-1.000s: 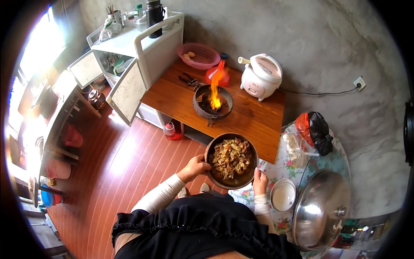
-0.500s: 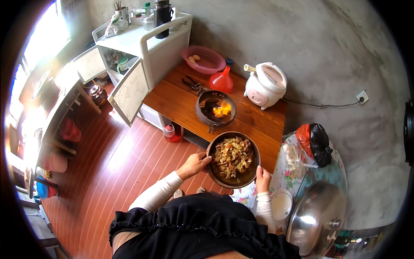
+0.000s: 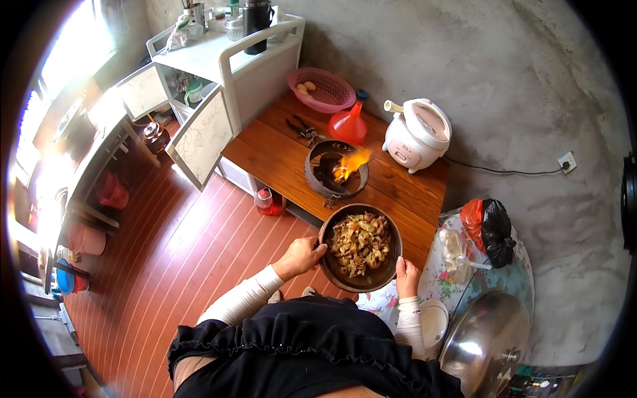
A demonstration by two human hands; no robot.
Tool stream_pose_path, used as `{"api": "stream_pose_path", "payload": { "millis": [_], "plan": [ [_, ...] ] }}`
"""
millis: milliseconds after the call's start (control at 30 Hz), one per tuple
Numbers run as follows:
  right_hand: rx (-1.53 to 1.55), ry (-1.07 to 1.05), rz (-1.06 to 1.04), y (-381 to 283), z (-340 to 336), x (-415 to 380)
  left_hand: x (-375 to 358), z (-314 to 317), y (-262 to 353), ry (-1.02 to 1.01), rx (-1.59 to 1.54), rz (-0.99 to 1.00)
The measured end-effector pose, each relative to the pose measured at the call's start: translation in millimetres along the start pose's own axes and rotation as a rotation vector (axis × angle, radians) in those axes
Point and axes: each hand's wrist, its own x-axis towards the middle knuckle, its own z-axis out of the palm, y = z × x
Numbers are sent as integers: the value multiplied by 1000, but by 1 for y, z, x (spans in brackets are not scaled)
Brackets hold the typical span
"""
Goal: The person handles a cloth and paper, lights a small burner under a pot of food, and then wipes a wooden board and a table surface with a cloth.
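Observation:
A dark round pot [image 3: 330,275] is held between my two hands, nearly level, in front of the wooden table. Chopped brown and yellowish cooked food [image 3: 360,244] fills much of it, with some liquid at the near side. My left hand [image 3: 300,257] grips the left rim, thumb on top. On the opposite side my right hand [image 3: 407,277] grips the right rim, thumb up. Just beyond the pot, a small round stove [image 3: 318,186] burns with an open orange flame [image 3: 350,164]. The fingers under the pot are partly hidden.
On the wooden table [image 3: 265,149] stand a white rice cooker [image 3: 418,136], a red funnel [image 3: 348,125], tongs [image 3: 304,127] and a pink basket [image 3: 322,89] with eggs. A large metal lid [image 3: 488,338] and bags [image 3: 497,232] lie right. An open cabinet door [image 3: 202,138] juts out left.
The view has shifted slightly, so the furniture sits a little further right. The flame leans more to the right and flares higher. Both hands keep hold of the pot, almost unmoved.

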Motion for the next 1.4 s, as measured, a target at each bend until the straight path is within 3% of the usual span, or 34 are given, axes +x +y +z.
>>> {"api": "stream_pose_path", "payload": {
  "millis": [100, 200, 467, 533, 667, 867, 967, 1400],
  "plan": [
    [21, 8, -40, -12, -4, 17, 4, -7, 11, 37, -57, 0],
    [-1, 3, -83, -29, -7, 42, 19, -20, 13, 115, -98, 125],
    [63, -53, -131, -39, -5, 82, 33, -52, 50, 243, 151, 211],
    [83, -41, -144, -41, -6, 81, 33, -51, 47, 341, 250, 350],
    [129, -75, -81, -43, -15, 75, 26, -45, 50, 235, 123, 192],
    [-11, -84, -78, -36, -16, 69, 25, -35, 42, 223, 61, 153],
    [-44, -96, -66, -30, -17, 59, 26, -27, 28, 284, 216, 297],
    [48, -76, 16, -37, -19, 42, 26, -21, 16, 261, 209, 311]
  ]
}}
